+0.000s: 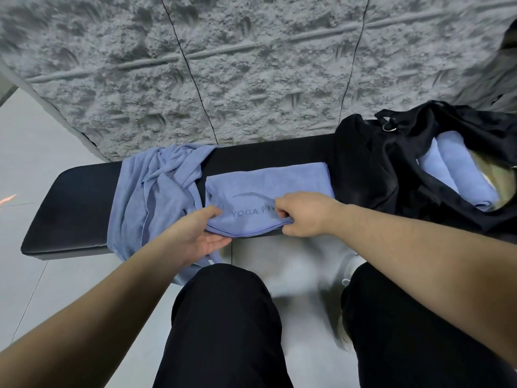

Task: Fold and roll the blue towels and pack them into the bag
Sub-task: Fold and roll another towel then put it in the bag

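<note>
- Left hand (pixel 200 233) — arm stretched forward, thumb on top, fingers beneath in a pinching grip.
- Right hand (pixel 303 214) — knuckles up, fingers curled, pinching too.

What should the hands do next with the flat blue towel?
Probably start rolling it away from the person. The folded towel lies flat on the black bench, and both the left hand and the right hand already pinch its near edge. Rolled towels sit in the open black bag, so this one likely gets rolled too. A crumpled towel waits beside it.
</note>
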`<state>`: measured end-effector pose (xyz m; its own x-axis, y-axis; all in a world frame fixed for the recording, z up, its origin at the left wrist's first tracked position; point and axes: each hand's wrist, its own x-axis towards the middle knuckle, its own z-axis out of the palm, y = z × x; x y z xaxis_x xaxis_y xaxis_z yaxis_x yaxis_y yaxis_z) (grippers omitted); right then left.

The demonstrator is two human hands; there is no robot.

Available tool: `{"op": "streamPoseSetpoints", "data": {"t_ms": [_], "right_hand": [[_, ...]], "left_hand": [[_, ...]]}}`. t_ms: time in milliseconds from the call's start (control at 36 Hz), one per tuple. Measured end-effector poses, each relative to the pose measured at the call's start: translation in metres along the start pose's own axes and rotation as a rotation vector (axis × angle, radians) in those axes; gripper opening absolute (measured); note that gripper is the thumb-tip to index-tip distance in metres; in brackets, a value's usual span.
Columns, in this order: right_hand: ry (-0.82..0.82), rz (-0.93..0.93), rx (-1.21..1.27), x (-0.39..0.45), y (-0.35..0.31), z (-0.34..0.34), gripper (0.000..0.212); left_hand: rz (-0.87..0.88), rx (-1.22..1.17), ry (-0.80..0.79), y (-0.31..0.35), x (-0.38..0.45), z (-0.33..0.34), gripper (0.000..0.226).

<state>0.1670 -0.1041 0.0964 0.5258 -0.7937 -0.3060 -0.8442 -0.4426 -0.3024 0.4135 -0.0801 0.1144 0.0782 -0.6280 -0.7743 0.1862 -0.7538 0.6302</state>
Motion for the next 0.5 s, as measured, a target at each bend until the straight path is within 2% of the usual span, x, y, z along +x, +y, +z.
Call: {"op": "streamPoseSetpoints", "data": {"t_ms": [111,222,278,361,417,500], "right_hand": [[-0.013,-0.013,-0.01,-0.001,-0.001,0.002,0.021],[0.058,0.007,0.038,0.002,0.0,0.002,0.037],[0.121,0.019,0.093,0.006,0.002,0.002,0.035],[0.21,0.051,0.159,0.014,0.009,0.001,0.024],[0.226,0.075,0.129,0.019,0.014,-0.001,0.021],[0.203,0.132,0.098,0.025,0.021,-0.003,0.035]], "left_hand": [[0.122,0.133,0.099,-0.002,0.008,0.005,0.012],[0.189,0.175,0.215,-0.002,0.02,-0.001,0.029],[0.188,0.138,0.209,0.0,0.023,-0.004,0.038],[0.194,0.052,0.133,0.0,0.023,-0.003,0.035],[0.257,0.102,0.116,-0.003,0.021,0.0,0.029],[0.398,0.263,0.196,-0.006,0.018,0.004,0.022]]}}
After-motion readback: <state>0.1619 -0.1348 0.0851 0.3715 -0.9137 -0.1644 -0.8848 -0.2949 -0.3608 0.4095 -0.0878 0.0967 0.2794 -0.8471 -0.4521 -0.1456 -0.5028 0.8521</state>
